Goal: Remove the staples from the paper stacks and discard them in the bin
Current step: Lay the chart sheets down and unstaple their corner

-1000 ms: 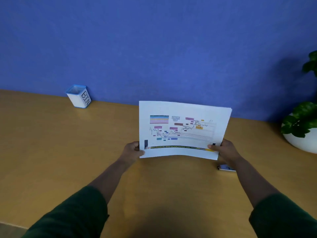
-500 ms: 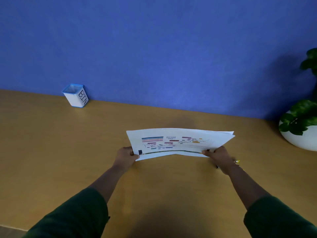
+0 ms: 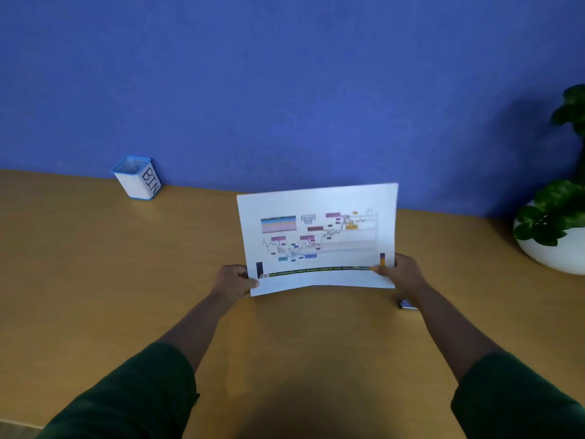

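Two hands hold one paper stack (image 3: 318,236) upright above the wooden table (image 3: 95,280), printed chart facing the camera. Left hand (image 3: 234,282) pinches the lower left corner, right hand (image 3: 402,270) pinches the lower right corner. White bin (image 3: 137,179) with blue rim stands far left by the blue wall (image 3: 285,90). Small metal tool (image 3: 406,305) lies on table just below right hand. Potted plant (image 3: 557,223) at right edge. Staple not visible.
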The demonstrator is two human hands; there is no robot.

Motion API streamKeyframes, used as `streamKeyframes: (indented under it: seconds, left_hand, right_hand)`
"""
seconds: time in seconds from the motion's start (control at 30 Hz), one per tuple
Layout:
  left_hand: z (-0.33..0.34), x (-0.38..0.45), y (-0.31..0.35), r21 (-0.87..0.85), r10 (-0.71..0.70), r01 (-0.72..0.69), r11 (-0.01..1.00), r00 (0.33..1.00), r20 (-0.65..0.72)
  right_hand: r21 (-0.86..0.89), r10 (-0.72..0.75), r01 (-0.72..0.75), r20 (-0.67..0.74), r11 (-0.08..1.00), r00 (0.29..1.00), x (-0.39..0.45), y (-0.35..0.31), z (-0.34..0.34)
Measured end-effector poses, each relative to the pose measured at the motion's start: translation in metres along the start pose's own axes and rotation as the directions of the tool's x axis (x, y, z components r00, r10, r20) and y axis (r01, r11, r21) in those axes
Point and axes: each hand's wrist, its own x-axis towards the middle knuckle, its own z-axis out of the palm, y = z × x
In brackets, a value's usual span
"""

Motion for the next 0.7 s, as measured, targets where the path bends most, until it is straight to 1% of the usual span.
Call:
streamKeyframes:
  seconds: [0.1,0.2,0.3,0.37,0.43,0.5,0.57,0.63,0.7]
  left_hand:
    - [0.001,0.001,0.004,-0.079,-0.11,0.112,0.991,0.993,0.036]
    - [0.007,0.001,0.004,-0.123,-0.213,0.215,0.969,0.977,0.029]
    - [0.016,0.001,-0.001,-0.133,-0.311,0.314,0.94,0.949,0.039]
    - [0.021,0.0,-0.004,-0.162,-0.348,0.355,0.921,0.935,0.068]
    - [0.027,-0.001,-0.004,-0.182,-0.378,0.385,0.905,0.923,0.073]
    - [0.032,-0.001,-0.004,-0.19,-0.386,0.392,0.9,0.92,0.071]
    - [0.037,-0.001,-0.001,-0.189,-0.371,0.377,0.907,0.926,0.069]
    - [0.043,-0.001,0.003,-0.178,-0.355,0.362,0.915,0.932,0.067]
    - [0.049,-0.003,0.009,-0.177,-0.343,0.35,0.92,0.937,0.066]
  right_hand:
    - [-0.034,0.05,-0.051,-0.021,0.998,0.999,0.006,-0.004,-0.002]
    - [-0.083,0.119,-0.121,-0.032,0.989,0.992,0.007,-0.003,0.001]
    - [-0.145,0.159,-0.175,-0.115,0.974,0.981,0.005,0.004,0.007]
    - [-0.261,0.154,-0.195,-0.167,0.945,0.974,0.002,0.009,0.008]
    - [-0.395,0.145,-0.236,-0.245,0.888,0.958,-0.002,0.012,0.005]
    - [-0.44,0.174,-0.329,-0.356,0.835,0.918,-0.006,0.013,-0.001]
    - [-0.437,0.241,-0.445,-0.447,0.781,0.862,-0.01,0.013,-0.007]
    - [-0.387,0.347,-0.559,-0.494,0.734,0.797,-0.013,0.014,-0.012]
    - [-0.329,0.445,-0.637,-0.498,0.697,0.744,-0.017,0.018,-0.016]
